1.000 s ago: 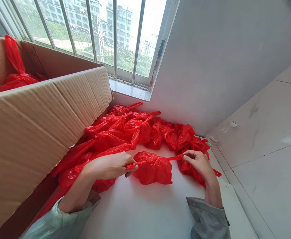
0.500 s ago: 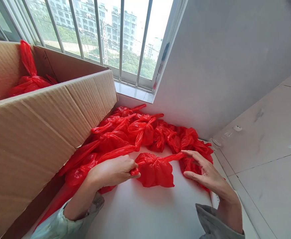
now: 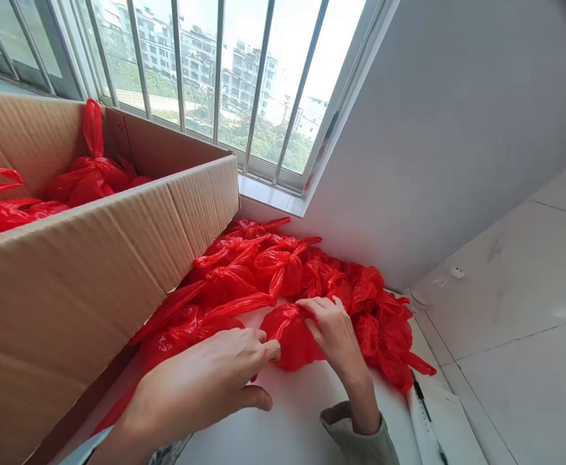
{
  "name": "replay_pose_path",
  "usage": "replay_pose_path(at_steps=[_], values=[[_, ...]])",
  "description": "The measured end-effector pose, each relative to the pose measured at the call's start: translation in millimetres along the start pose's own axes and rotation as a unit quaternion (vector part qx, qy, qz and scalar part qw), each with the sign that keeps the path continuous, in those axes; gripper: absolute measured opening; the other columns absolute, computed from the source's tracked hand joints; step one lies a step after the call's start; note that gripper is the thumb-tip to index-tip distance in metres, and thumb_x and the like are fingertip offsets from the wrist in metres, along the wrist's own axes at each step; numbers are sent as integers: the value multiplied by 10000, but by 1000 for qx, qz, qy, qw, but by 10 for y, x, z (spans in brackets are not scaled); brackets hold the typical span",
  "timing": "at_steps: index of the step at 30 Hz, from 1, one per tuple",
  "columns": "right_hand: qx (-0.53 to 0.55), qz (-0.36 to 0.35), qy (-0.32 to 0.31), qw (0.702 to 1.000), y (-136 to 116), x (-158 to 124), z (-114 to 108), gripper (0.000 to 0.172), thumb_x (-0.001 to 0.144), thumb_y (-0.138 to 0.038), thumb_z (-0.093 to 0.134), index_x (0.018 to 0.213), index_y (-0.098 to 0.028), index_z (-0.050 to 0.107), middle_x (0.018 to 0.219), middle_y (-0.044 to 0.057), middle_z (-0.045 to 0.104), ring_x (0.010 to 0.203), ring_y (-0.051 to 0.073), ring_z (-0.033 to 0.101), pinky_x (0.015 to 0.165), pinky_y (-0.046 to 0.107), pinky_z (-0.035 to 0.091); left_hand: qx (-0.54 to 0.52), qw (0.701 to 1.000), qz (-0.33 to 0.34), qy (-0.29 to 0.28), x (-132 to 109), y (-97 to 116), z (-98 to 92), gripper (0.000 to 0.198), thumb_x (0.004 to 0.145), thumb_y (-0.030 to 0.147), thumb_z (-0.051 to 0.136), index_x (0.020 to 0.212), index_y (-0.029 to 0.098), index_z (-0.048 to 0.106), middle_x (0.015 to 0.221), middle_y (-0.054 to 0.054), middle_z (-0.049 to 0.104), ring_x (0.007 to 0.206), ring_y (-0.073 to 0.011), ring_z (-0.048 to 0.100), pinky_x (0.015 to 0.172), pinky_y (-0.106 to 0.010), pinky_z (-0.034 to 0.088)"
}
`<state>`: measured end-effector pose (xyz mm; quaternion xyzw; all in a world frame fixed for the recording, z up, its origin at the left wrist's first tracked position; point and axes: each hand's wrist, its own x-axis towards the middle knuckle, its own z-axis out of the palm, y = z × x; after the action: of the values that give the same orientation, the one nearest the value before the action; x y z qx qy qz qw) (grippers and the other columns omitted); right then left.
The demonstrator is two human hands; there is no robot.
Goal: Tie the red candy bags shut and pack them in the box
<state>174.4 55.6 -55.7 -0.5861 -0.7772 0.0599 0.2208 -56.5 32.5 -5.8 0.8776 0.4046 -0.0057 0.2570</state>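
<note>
A small knotted red plastic bag [image 3: 290, 337] lies on the white tabletop [image 3: 292, 420] in front of me. My right hand [image 3: 333, 332] is curled over the bag's top, with its fingers pinched on the red plastic. My left hand [image 3: 205, 384] hovers close to the camera at the bag's left side. Its fingers are loosely extended, and their tips touch the bag's edge. Behind the bag a heap of tied red bags [image 3: 283, 268] stretches along the wall.
A large open cardboard box [image 3: 93, 258] stands on the left with more red bags [image 3: 84, 181] inside. A barred window [image 3: 215, 84] is behind it and a grey wall on the right. A white ruler-like strip [image 3: 425, 420] lies at the table's right edge.
My right hand let go of the bag's stretched handle, moved left and now grips the top of the bag. My left hand released the other handle and loosened. The camera moved closer.
</note>
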Motion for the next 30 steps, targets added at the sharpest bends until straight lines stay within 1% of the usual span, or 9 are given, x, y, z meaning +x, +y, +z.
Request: replay_pose_path(at_steps=[3, 7, 12, 15, 18, 20, 24, 27, 30], values=[[8, -12, 28, 1000, -97, 221, 32, 371, 901, -51, 473, 1166, -217, 674, 1145, 63, 713, 1075, 241, 614, 1001, 412, 427, 2, 1000, -20, -13, -108, 63, 1, 412, 918, 300, 668, 1322, 268, 593, 1314, -87, 629, 1213, -325, 585, 997, -462, 473], [26, -34, 32, 999, -177, 418, 172, 443, 864, -27, 468, 1232, -185, 658, 1192, 91, 692, 1149, 245, 584, 1033, 393, 435, 32, 999, -17, -7, -172, 93, 18, 302, 939, 332, 628, 1229, 248, 645, 1183, -84, 672, 1099, -320, 639, 964, -484, 503], [71, -70, 9, 995, 52, 417, 222, 579, 789, -18, 533, 1302, -275, 615, 1393, 15, 586, 1315, 167, 502, 1144, 316, 373, 22, 999, 0, -28, -52, 173, 65, 268, 905, 249, 678, 1172, 235, 654, 1200, -81, 670, 1138, -323, 635, 984, -515, 507], [83, -14, 56, 995, 356, 427, 159, 517, 858, -40, 443, 1311, -239, 595, 1363, 41, 593, 1295, 143, 522, 1143, 301, 375, 16, 999, 29, -32, 133, 208, 126, 320, 869, 231, 727, 1181, 192, 663, 1279, -115, 651, 1199, -320, 619, 1025, -485, 496], [70, 68, 90, 991, 637, 511, 202, 503, 875, -31, 377, 1310, -169, 592, 1265, 106, 636, 1196, 188, 602, 1084, 348, 441, 10, 999, 20, -42, 319, 165, 178, 437, 854, 230, 746, 1269, 138, 642, 1440, -201, 546, 1373, -354, 481, 1114, -484, 421], [53, 118, 102, 986, 749, 584, 318, 517, 884, -60, 427, 1384, -135, 534, 1292, 160, 603, 1195, 244, 608, 1043, 399, 472, 0, 999, -8, -41, 404, 109, 182, 525, 857, 202, 738, 1352, 112, 589, 1499, -230, 466, 1440, -358, 381, 1156, -483, 368], [23, 182, 111, 977, 825, 692, 594, 630, 844, -167, 668, 1447, -176, 484, 1360, 193, 532, 1226, 323, 586, 986, 445, 505, -12, 999, -43, -19, 458, 18, 124, 562, 859, 185, 716, 1393, 108, 558, 1486, -223, 481, 1430, -367, 388, 1154, -485, 366], [10, 219, 125, 968, 896, 678, 652, 412, 881, -217, 684, 1283, -178, 606, 1275, 131, 604, 1129, 268, 630, 951, 441, 524, -7, 998, -58, 0, 444, -11, 89, 516, 853, 186, 705, 1354, 123, 600, 1447, -203, 536, 1417, -377, 409, 1136, -488, 388], [8, 250, 154, 956, 1047, 530, 521, 220, 954, -305, 620, 1116, -160, 645, 1124, 66, 666, 1003, 196, 651, 905, 417, 538, -7, 998, -62, 19, 440, -45, 106, 494, 827, 196, 714, 1312, 150, 638, 1432, -183, 560, 1395, -372, 446, 1117, -469, 414]])
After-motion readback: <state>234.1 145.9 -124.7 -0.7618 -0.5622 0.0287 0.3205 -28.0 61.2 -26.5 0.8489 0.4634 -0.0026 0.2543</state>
